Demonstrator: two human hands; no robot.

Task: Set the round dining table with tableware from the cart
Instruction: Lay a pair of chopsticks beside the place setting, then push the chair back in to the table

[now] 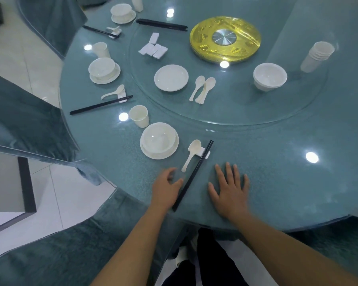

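Nearest place setting looks laid; the risk now sits in your left hand.

Your left hand (167, 187) lies loosely curled and holds nothing, its fingertips right beside the black chopsticks (192, 175), which lean on the white rest (204, 153) with their near ends close to the table (277, 182) edge. Lift that hand carelessly and you may roll the chopsticks off the rest, toward the edge, or into the spoon (191, 154) just beside them. Your right hand (229, 190) is spread flat on the glass, fingers straight, gripping nothing. The bowl on its plate (159, 140) and the cup (139, 119) stand clear of both hands. Spare plates (171, 77), bowls (269, 77), spoons and cups wait on the turntable; reaching over could snag the setting.
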